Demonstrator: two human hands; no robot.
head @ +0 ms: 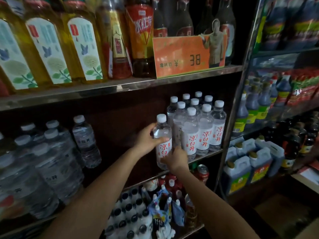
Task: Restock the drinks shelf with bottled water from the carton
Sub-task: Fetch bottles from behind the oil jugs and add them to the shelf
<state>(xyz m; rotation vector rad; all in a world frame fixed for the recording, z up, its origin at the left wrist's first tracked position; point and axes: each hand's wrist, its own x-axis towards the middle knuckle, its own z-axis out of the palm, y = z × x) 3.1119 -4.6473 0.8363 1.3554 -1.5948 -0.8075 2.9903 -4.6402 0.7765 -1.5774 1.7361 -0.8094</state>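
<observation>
bottle [163,138] stands upright at the shelf [205,153] front, just left of the stocked water row [198,125], left hand [146,140] grip wrapped round its shoulder, right hand [174,158] grip pinching its base, apparently to align it.

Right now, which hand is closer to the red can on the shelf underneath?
Right. The right hand holds the water bottle's lower part, just above and left of the red can. The left hand grips the bottle higher up, farther away.

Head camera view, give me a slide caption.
Both hands, left hand and right hand, set a water bottle on the shelf.
</observation>
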